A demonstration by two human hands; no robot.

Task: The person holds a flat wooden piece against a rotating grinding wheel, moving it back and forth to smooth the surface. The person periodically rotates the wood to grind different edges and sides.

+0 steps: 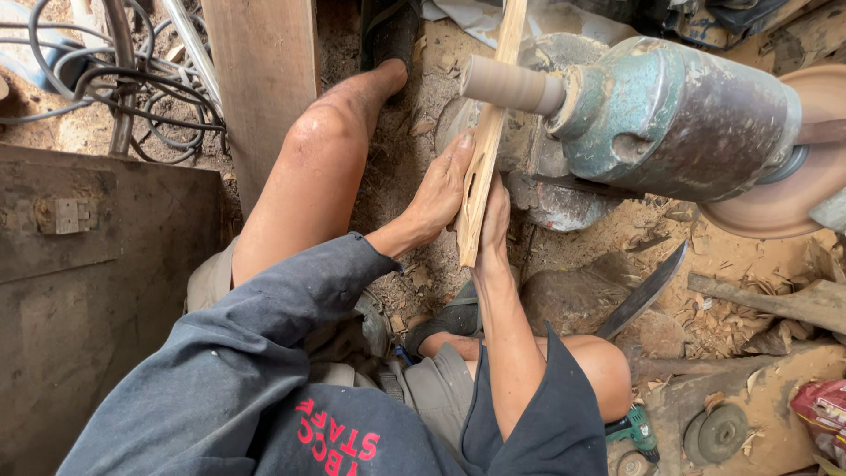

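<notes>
A long thin wooden slat (480, 167) stands nearly upright in front of me, its upper part pressed against a tan sanding drum (511, 85) that sticks out of a green motor (670, 119). My left hand (441, 194) lies flat against the slat's left face, fingers pointing up. My right hand (493, 216) grips the slat's lower right edge. Both hands hold the slat near its bottom end.
A sanding disc (793, 176) sits on the motor's right end. A large blade (648, 291) and a wooden-handled tool (775, 300) lie on the chip-covered ground. A wooden post (264, 79), cables (132, 79) and a dark metal panel (88, 291) stand left. A green drill (636, 427) lies by my knee.
</notes>
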